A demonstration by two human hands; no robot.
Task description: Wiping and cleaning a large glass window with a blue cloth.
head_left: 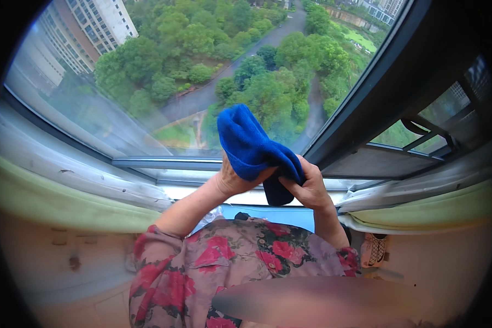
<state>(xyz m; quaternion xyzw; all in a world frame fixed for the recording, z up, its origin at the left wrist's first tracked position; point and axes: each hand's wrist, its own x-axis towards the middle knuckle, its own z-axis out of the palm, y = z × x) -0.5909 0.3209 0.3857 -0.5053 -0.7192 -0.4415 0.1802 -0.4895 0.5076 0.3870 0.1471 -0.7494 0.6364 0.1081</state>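
Observation:
A bunched blue cloth (249,143) is held up in front of the window glass (164,109). My left hand (238,177) is under the cloth's left part, its fingers mostly covered by the fabric. With thumb and fingers closed, my right hand (311,186) grips the cloth's right end. A darker fold of the same cloth hangs down between the two hands. Whether the cloth touches the pane I cannot tell.
A dark window frame (361,93) rises on the right, with a smaller framed opening (415,134) beyond it. Green and white curtains hang at the left (65,188) and the right (426,205). A pale sill (188,194) runs below the window. Trees, a road and tall buildings show outside.

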